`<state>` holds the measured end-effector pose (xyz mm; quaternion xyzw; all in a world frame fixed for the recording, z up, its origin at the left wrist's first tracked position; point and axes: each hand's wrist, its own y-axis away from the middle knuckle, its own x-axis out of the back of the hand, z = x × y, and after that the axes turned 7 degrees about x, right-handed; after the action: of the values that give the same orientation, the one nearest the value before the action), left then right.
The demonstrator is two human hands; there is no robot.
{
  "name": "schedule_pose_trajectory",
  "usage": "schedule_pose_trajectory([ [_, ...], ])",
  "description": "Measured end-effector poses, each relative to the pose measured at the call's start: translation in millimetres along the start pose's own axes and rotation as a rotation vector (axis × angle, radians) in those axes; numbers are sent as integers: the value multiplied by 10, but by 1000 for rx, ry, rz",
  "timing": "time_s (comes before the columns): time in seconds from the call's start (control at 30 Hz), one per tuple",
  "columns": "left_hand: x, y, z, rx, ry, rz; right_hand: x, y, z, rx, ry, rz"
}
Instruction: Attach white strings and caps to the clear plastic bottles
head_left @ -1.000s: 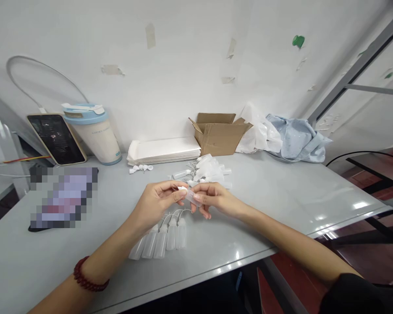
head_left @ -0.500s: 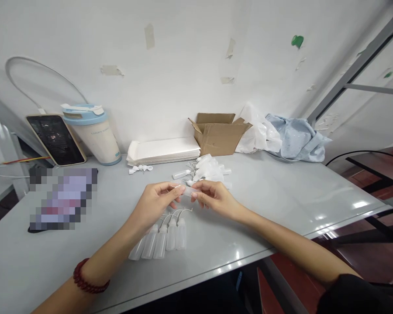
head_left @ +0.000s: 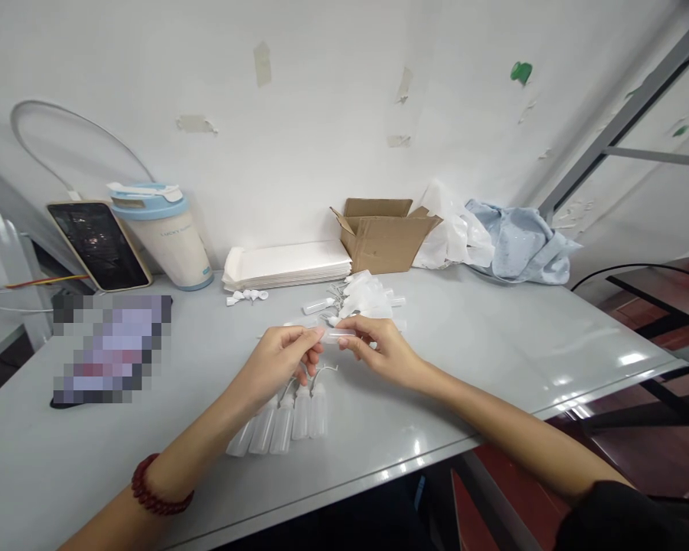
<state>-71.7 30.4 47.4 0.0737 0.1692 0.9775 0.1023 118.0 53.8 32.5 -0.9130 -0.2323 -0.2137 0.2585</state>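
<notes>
My left hand and my right hand meet above the grey table, fingertips pinched together. Between them lies a small clear plastic bottle, held level by my right fingers. My left fingers pinch its tip end, where a small white cap or nozzle seems to sit; I cannot make it out clearly. Just below the hands, a row of several small capped bottles lies side by side on the table. Behind the hands is a loose pile of more clear bottles.
An open cardboard box, a stack of white sheets, a few white caps, plastic bags and a blue cloth line the wall. A tablet and a lidded tub stand at the left. The table's front edge runs diagonally at lower right.
The bottle has turned from tilted to level and risen slightly between the fingertips. Both hands have shifted a little; the left fingers stay on the tip end.
</notes>
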Motion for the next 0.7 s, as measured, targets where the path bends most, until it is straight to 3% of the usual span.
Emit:
schedule_pose_trajectory([
  [0.13,-8,20,27,-81,-61,-9,30,-16,-46,-55,-110,-39],
  [0.27,-16,50,46,-200,-244,54,50,-33,-59,-124,-203,-50],
  [0.4,-19,50,39,-218,-301,62,54,-40,-55,-149,-243,-50],
  [0.7,-35,5,32,-104,-152,-8,-17,28,51,138,159,-8],
])
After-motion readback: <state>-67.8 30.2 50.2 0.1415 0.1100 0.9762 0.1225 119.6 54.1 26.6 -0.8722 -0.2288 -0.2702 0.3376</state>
